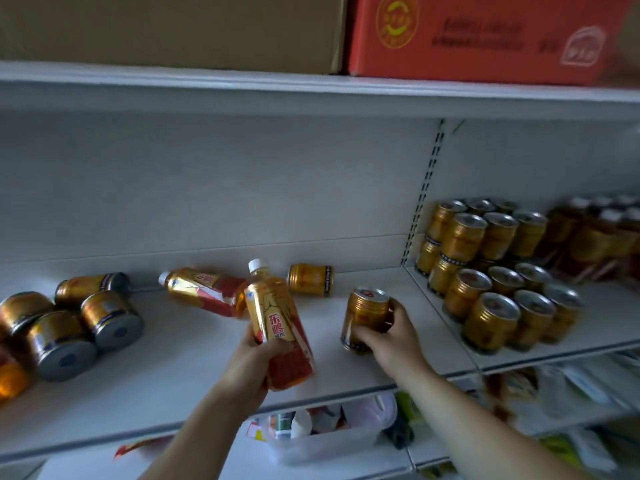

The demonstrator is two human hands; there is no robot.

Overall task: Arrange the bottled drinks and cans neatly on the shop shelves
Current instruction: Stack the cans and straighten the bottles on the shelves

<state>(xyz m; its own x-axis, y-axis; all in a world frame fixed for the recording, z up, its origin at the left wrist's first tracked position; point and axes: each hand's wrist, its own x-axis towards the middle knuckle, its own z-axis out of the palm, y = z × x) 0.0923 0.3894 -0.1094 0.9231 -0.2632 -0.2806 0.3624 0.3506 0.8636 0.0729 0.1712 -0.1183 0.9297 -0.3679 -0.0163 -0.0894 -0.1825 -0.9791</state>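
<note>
Now left hand grips a gold-and-red, white-capped bottle, tilted; right hand clasps a ribbed gold can.

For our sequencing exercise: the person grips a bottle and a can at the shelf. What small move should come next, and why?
Probably move the gold can gripped by the right hand rightward to join the stacked cans: it is nearly upright already, and that tidy block stands close by.

The left hand grips a gold-and-red plastic tea bottle; the right hand grips a gold metal can near the white shelf's front edge.
</note>
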